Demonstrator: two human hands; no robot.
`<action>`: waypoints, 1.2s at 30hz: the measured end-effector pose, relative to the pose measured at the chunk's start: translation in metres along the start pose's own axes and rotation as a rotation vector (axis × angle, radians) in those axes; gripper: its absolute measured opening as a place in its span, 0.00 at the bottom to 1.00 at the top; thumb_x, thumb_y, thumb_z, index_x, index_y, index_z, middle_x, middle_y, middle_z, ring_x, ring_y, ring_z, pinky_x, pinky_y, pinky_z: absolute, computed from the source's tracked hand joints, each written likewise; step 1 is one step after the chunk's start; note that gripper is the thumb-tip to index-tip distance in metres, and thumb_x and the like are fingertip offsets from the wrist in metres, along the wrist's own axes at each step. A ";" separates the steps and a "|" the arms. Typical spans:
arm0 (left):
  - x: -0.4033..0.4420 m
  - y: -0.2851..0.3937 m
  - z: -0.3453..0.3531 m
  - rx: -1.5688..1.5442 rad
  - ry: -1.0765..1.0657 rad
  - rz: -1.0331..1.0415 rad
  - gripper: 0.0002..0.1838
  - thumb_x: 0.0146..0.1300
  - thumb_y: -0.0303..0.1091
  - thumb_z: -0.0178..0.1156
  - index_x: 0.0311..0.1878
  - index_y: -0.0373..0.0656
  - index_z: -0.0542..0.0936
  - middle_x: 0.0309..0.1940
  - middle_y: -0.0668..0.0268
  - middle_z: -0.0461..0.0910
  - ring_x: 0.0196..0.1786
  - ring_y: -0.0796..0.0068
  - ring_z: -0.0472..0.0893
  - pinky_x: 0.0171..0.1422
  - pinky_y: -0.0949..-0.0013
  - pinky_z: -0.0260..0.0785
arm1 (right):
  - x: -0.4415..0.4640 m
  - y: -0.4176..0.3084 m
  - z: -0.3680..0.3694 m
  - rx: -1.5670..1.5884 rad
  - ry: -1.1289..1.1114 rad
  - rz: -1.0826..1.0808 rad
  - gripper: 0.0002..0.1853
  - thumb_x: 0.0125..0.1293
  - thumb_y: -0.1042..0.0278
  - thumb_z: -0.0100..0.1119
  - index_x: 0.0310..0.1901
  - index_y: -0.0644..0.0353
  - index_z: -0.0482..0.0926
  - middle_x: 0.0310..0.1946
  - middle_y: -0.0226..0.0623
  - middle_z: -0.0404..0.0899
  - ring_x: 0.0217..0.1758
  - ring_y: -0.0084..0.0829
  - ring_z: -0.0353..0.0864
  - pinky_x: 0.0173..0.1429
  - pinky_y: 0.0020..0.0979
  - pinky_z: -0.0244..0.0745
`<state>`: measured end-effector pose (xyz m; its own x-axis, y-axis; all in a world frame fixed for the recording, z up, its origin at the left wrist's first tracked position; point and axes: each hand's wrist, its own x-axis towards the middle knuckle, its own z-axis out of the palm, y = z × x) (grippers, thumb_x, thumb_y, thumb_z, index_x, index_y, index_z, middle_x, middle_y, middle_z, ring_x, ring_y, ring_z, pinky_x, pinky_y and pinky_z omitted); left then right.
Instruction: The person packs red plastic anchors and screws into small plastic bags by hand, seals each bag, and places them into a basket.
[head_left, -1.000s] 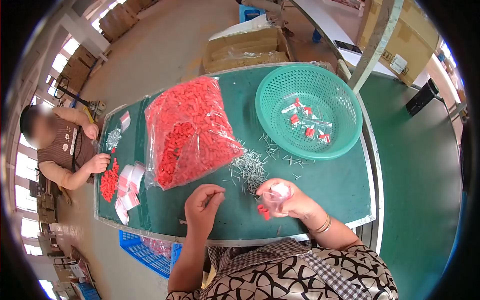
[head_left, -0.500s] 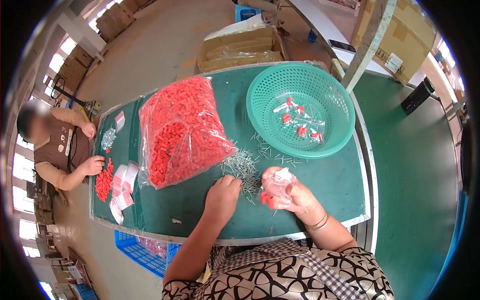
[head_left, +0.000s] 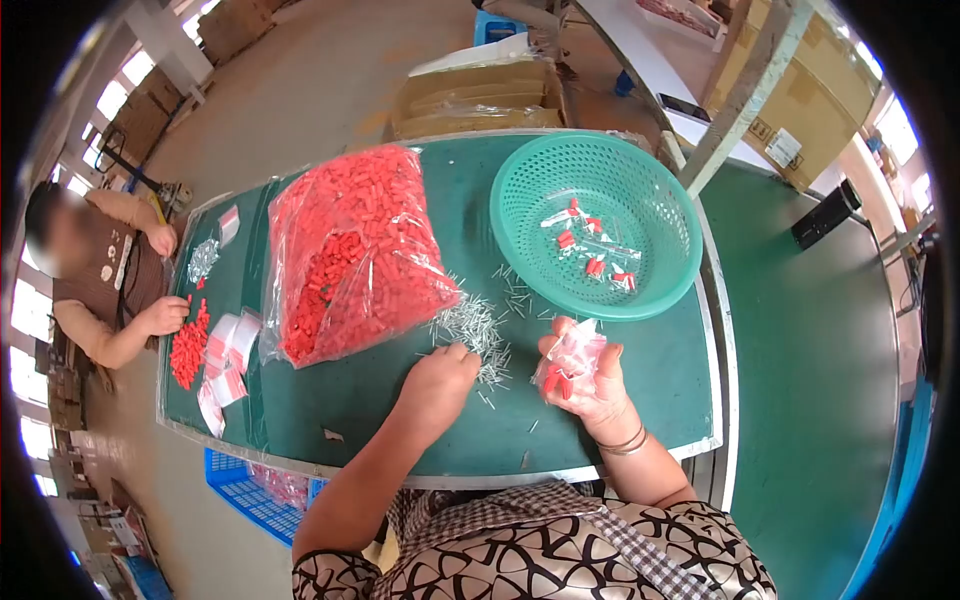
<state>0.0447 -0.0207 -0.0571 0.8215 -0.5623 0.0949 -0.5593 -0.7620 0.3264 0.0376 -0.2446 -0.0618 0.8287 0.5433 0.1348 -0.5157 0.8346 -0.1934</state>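
Observation:
My left hand (head_left: 440, 388) is at the near edge of a heap of grey screws (head_left: 474, 334), its fingers bent down together; whatever they pinch is hidden. My right hand (head_left: 592, 388), palm up, holds a small clear plastic bag (head_left: 574, 354) with red plugs (head_left: 560, 384) at its lower end. Behind my left hand lies a large clear bag of red plugs (head_left: 365, 255). A green perforated basket (head_left: 512, 262) stands behind my right hand, with several small bags of red plugs and screws (head_left: 597, 267) inside.
Across the table's left end sits a person (head_left: 110, 265), hands near loose red plugs (head_left: 189, 350), screws (head_left: 202, 262) and flat plastic bags (head_left: 228, 352). A cardboard box (head_left: 480, 98) stands beyond the far edge. A metal post (head_left: 752, 95) rises at the right. Below is a blue crate (head_left: 240, 500).
My left hand has moved forward and right to the screw heap, fingers now lowered. My right hand has turned its palm up, still holding the small bag. The view has shifted slightly.

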 end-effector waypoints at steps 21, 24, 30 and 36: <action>0.010 0.003 0.004 -0.127 0.249 -0.109 0.12 0.51 0.27 0.66 0.40 0.40 0.79 0.34 0.58 0.76 0.36 0.56 0.78 0.40 0.59 0.72 | 0.009 0.008 0.030 -0.531 0.194 -0.030 0.34 0.45 0.60 0.78 0.50 0.68 0.71 0.27 0.32 0.73 0.17 0.16 0.60 0.17 0.20 0.48; 0.013 0.001 0.007 -0.081 0.203 -0.116 0.12 0.50 0.27 0.66 0.39 0.39 0.79 0.33 0.57 0.76 0.36 0.55 0.78 0.40 0.58 0.72 | 0.008 0.006 0.029 -0.530 0.185 -0.036 0.34 0.45 0.60 0.78 0.50 0.69 0.71 0.28 0.32 0.73 0.18 0.16 0.62 0.17 0.20 0.49; 0.017 -0.004 0.005 -0.191 0.144 -0.142 0.07 0.53 0.26 0.62 0.35 0.38 0.77 0.31 0.55 0.77 0.36 0.53 0.78 0.41 0.56 0.72 | 0.008 0.006 0.029 -0.552 0.190 -0.037 0.33 0.45 0.62 0.77 0.51 0.69 0.72 0.29 0.32 0.74 0.19 0.16 0.63 0.17 0.19 0.52; 0.017 -0.006 0.007 -0.183 0.317 -0.121 0.06 0.50 0.21 0.61 0.32 0.39 0.78 0.27 0.58 0.77 0.27 0.60 0.78 0.32 0.63 0.71 | 0.009 0.006 0.030 -0.788 0.227 -0.050 0.30 0.46 0.68 0.77 0.51 0.67 0.74 0.37 0.33 0.77 0.29 0.18 0.72 0.31 0.19 0.67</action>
<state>0.0611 -0.0283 -0.0640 0.8899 -0.3230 0.3221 -0.4508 -0.7305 0.5129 0.0355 -0.2321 -0.0323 0.9140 0.4051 -0.0218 -0.2427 0.5029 -0.8296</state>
